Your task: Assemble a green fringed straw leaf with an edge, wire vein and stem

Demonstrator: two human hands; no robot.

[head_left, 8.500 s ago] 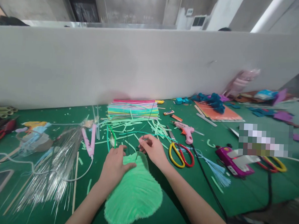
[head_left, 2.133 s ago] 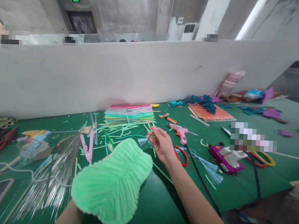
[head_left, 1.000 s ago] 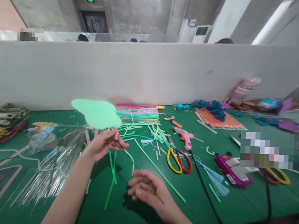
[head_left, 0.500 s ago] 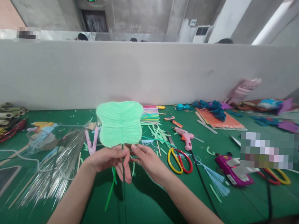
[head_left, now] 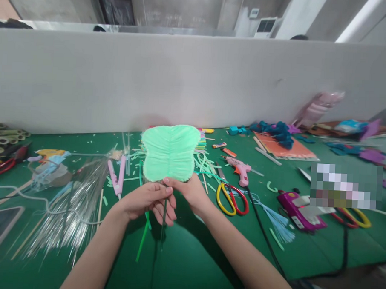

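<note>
A light green fuzzy butterfly-shaped piece (head_left: 169, 152), gathered along its middle, stands upright in front of me. Thin wire stems (head_left: 162, 239) run down from its lower edge. My left hand (head_left: 147, 198) is closed around these stems just below the piece, thumb on top. My right hand (head_left: 192, 190) pinches the lower right edge, its thumb on the front; its other fingers are hidden behind. Bright green strips (head_left: 142, 240) lie on the table beside my left hand. Behind the piece, partly covered, are cut pale green pipe cleaners (head_left: 205, 165).
Scissors (head_left: 231, 199), a pink glue gun (head_left: 241, 170) with a black cord, and a blue tassel (head_left: 280, 225) lie to the right. On the left are a pink hair-straightener-like tool (head_left: 116, 175), clear strands (head_left: 78, 207) and a phone-like device (head_left: 0, 230). A white partition (head_left: 119, 81) rises behind.
The green piece and both hands have moved right. My right hand has come in closer, its thumb now pressed on the piece's lower edge. The camera view has tilted slightly down.
</note>
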